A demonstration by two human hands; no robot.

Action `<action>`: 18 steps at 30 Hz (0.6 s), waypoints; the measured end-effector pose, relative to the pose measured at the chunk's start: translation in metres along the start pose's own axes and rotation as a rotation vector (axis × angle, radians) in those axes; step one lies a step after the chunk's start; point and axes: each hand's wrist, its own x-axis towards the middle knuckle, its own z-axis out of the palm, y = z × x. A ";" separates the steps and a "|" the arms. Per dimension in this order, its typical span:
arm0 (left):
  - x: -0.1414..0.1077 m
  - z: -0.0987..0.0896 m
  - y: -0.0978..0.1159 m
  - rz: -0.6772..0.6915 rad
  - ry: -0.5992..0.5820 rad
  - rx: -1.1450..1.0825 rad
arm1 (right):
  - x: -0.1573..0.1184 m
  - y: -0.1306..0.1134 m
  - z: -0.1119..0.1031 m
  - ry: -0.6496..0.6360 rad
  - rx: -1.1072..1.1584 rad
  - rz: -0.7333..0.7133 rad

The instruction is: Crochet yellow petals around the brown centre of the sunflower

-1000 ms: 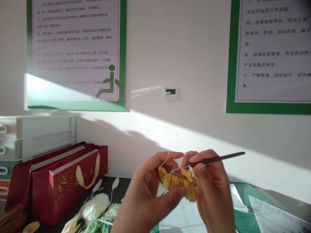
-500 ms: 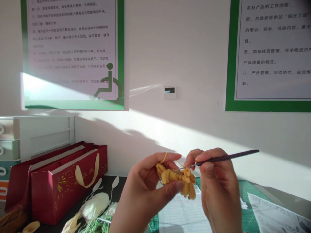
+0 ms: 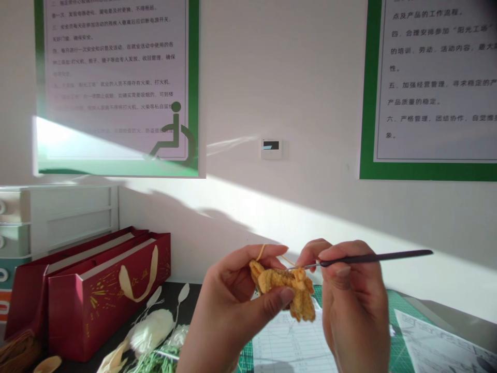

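One slender hook (image 3: 404, 255) gripped by the right hand (image 3: 354, 298) meets ruffled, probably crocheted fabric (image 3: 277, 280) the left hand (image 3: 235, 305) pinches.

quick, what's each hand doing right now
Left hand: closed on the yellow crochet piece.
Right hand: closed on the dark-handled hook.

The crochet piece (image 3: 285, 285) is yellow yarn, matt and bumpy with raised stitches, while the crochet hook (image 3: 376, 257) pairs a smooth dark handle with a thin metallic-looking shaft. The gift bag (image 3: 108, 295) has a smooth, slightly shiny dark-red surface with gold print and pale ribbon-like handles. Soft, fuzzy white yarn (image 3: 152, 331) contrasts with stringy green yarn (image 3: 155, 361), smooth-looking printed paper (image 3: 293, 339) and the matt white wall (image 3: 310, 103).
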 end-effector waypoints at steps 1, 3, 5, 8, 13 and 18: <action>0.000 0.000 0.000 0.002 0.000 -0.001 | 0.000 -0.001 0.000 -0.004 -0.001 -0.008; 0.000 -0.001 -0.001 0.008 -0.003 -0.005 | 0.001 -0.002 0.000 -0.020 -0.006 -0.027; 0.000 -0.001 -0.001 0.009 0.000 -0.010 | 0.002 -0.003 0.000 -0.040 -0.011 -0.051; 0.000 -0.001 -0.001 0.011 0.014 -0.002 | 0.002 -0.006 0.000 -0.055 -0.043 -0.101; -0.001 0.001 -0.001 0.013 0.027 0.013 | 0.001 -0.012 0.002 -0.087 -0.180 -0.225; -0.003 0.003 0.000 0.009 0.052 0.012 | 0.000 -0.012 0.001 -0.136 -0.389 -0.478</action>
